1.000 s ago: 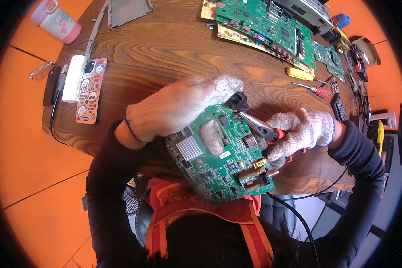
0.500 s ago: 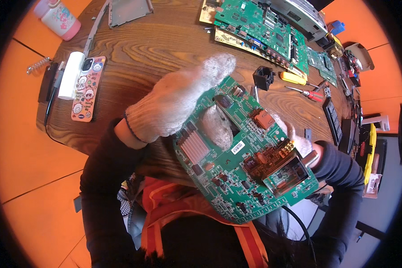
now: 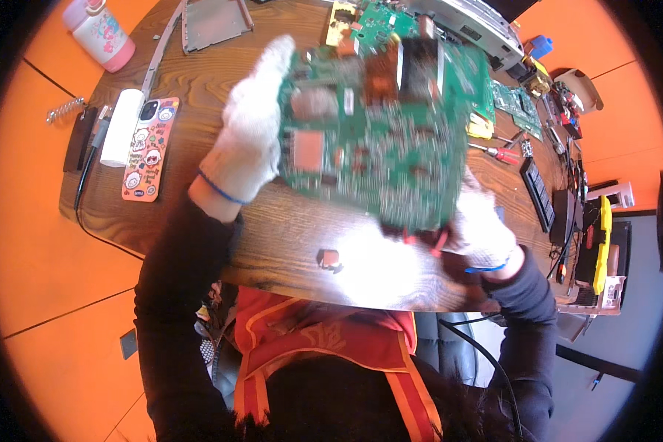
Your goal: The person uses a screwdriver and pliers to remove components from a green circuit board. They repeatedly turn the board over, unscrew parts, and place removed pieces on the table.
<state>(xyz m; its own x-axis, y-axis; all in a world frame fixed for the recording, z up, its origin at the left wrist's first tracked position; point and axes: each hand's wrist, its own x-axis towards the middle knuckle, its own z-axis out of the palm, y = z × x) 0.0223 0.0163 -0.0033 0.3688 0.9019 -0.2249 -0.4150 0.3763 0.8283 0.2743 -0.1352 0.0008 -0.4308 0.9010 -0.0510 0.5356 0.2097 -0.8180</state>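
A large green circuit board (image 3: 390, 158), blurred by motion, is raised over the near part of the table. My left hand (image 3: 252, 121), in a white knit glove, grips its left edge, with the thumb side showing and the other fingers hidden behind. At the board's lower right corner is my gloved right hand (image 3: 482, 225), closed, its fingertips partly covered by the board. Two red ends of a red-handled tool (image 3: 440, 243) stick out beside it; the rest of that tool is hidden. Below the board, a small copper-coloured block (image 3: 330, 258) lies on the wooden table (image 3: 272, 254).
On the left lie a phone in a patterned case (image 3: 151, 151), a white cylinder (image 3: 121, 127) and a spring (image 3: 65, 110), with a bottle (image 3: 99, 37) behind. A metal tray (image 3: 215, 26) is at the back. Right: a red screwdriver (image 3: 502, 153), a remote control (image 3: 538, 193) and more boards (image 3: 517, 107).
The circuit board has been raised away from me and turned so its lower edge lies flatter. Both hands moved with it, uncovering the copper-coloured block and a bright light patch on the table.
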